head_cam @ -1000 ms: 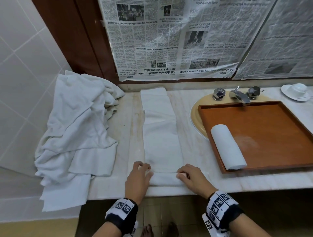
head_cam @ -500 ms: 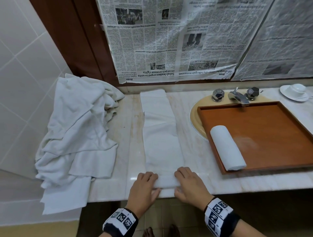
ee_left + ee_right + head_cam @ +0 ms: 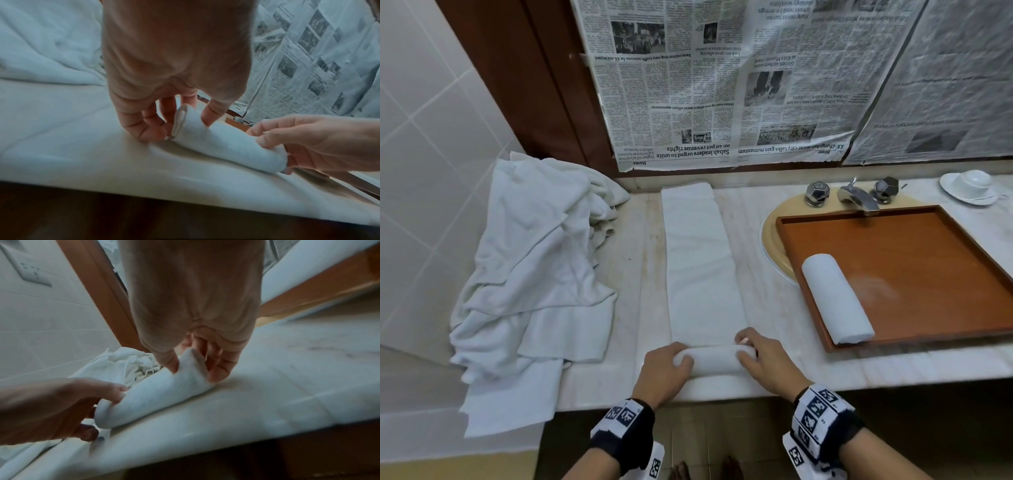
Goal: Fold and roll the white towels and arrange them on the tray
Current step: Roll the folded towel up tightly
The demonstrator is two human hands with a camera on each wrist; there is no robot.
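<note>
**Towel roll started at counter edge**

Marble counter point(image 3: 808, 373) under newspaper-covered wall point(image 3: 722, 85). Long folded towel point(image 3: 698, 260) lies flat front to back, its near end rolled into a short cylinder. Left hand point(image 3: 664, 373) and right hand point(image 3: 767, 366) grip the roll's two ends, fingers curled round it. Finished rolled towel point(image 3: 835, 298) lies on wooden tray point(image 3: 928, 274) over the sink. Pile of loose towels point(image 3: 530, 274) at left.

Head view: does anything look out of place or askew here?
The tray sits over the sink basin, under the faucet. The pile of towels spills off the counter's left edge. The mirror is papered with upside-down newspaper.
</note>
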